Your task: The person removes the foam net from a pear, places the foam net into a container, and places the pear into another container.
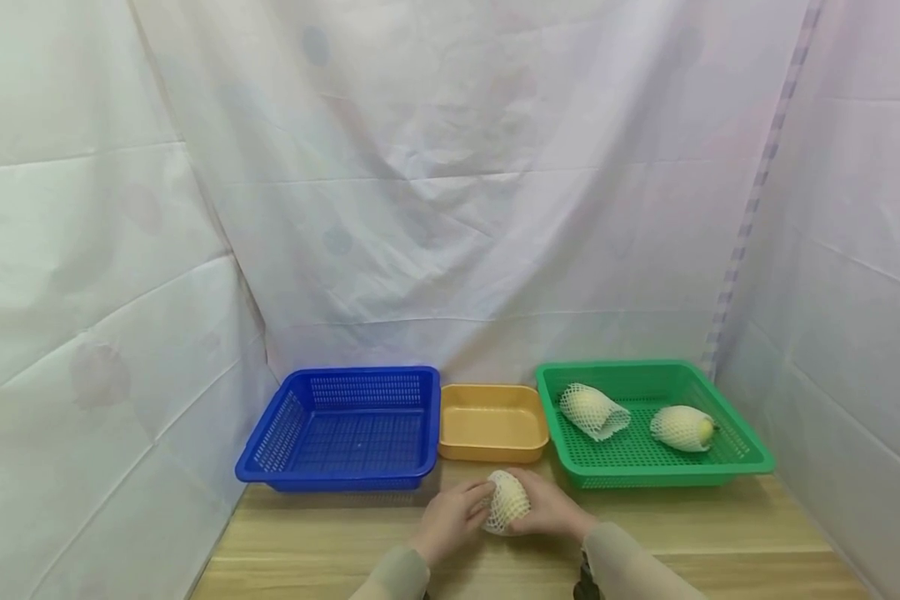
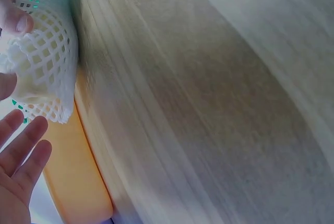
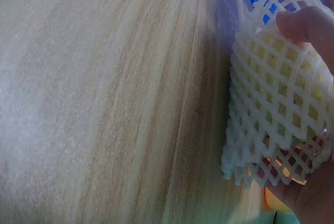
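Note:
Low over the table in the head view, a pear in a white foam net (image 1: 512, 501) stands between both hands. My right hand (image 1: 546, 505) grips it from the right, thumb on the near side. My left hand (image 1: 453, 515) is at its left side, fingertips right at the net. The left wrist view shows the left fingers (image 2: 32, 156) spread, close to the loose end of the foam net (image 2: 44, 62). In the right wrist view, a thumb (image 3: 300, 25) lies on the net, and speckled yellowish skin shows through the mesh (image 3: 282, 88).
A blue basket (image 1: 345, 481) with nothing in it stands at the left. Beside it is a shallow orange tray (image 1: 492, 450). The green basket (image 1: 656, 475) at the right holds two more netted pears (image 1: 591, 410). White cloth (image 1: 450, 250) hangs behind the wooden table (image 1: 307, 542).

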{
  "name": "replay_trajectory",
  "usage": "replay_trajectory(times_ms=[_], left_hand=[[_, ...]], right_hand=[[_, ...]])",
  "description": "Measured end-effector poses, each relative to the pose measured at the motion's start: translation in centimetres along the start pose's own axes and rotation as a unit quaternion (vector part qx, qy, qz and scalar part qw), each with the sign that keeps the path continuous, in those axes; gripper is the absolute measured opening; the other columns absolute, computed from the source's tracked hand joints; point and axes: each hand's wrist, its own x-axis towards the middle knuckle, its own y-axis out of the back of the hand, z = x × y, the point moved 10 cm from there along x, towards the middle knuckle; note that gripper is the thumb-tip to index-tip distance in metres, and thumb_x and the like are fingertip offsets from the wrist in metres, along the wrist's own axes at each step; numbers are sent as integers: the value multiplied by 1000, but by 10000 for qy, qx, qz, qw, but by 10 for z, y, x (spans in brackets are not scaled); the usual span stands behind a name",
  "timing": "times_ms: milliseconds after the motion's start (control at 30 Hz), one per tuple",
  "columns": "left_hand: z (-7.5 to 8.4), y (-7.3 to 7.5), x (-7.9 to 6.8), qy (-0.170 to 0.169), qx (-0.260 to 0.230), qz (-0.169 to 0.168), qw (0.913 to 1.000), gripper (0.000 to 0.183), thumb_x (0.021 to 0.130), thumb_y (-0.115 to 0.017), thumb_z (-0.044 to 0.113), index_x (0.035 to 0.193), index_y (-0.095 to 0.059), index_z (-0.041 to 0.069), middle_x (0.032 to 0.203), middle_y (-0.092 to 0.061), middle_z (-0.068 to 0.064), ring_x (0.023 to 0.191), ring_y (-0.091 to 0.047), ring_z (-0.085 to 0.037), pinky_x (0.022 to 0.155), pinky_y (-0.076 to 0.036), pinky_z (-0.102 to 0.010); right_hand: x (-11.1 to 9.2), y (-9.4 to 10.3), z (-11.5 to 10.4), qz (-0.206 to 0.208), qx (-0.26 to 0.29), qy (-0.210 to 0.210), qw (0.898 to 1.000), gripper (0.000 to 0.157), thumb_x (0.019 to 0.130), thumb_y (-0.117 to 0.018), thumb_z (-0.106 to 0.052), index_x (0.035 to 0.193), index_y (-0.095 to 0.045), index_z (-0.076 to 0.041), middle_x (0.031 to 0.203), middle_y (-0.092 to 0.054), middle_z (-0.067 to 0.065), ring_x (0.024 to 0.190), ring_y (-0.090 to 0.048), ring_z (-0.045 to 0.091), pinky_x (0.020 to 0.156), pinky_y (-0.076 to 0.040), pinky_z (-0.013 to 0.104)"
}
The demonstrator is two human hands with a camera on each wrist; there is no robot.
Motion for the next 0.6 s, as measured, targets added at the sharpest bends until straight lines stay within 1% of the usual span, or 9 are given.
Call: replay_trajectory(times_ms=[167, 367, 467, 600], left_hand=[[-1, -5, 2, 141, -164, -226, 9995, 48, 87, -72, 26, 133, -59, 21, 127, -62, -2, 109, -62, -20, 90, -50, -35], [-2, -13, 7, 107, -355, -196, 9991, 56, 82, -77, 27, 134, -57, 18, 128, -61, -3, 113, -60, -19, 94, -47, -35], [-2, -17, 9, 102, -456, -185, 9987, 58, 81, -78, 26, 134, -57, 16, 130, -60, -4, 115, -59, -21, 96, -46, -36], [-2, -23, 12, 118, -617, -268, 9977, 58, 80, -79, 24, 133, -58, 15, 133, -58, -6, 118, -57, -23, 98, -44, -37]], right_hand=[[-1, 0, 0, 22, -40, -34, 10000, 86, 64, -80, -27, 141, -45, -11, 129, -55, 4, 111, -54, 19, 93, -44, 44], [-2, 1, -4, 14, -8, 57, 10000, 87, 66, -80, -29, 143, -44, -11, 134, -53, 7, 117, -52, 23, 97, -41, 48], [-2, 0, -6, -25, 14, 121, 9999, 87, 66, -80, -28, 144, -43, -12, 135, -52, 6, 119, -51, 22, 99, -40, 48], [-2, -1, -5, -82, 106, 165, 9998, 88, 66, -80, -26, 145, -42, -15, 138, -51, 4, 122, -49, 21, 101, -39, 48]])
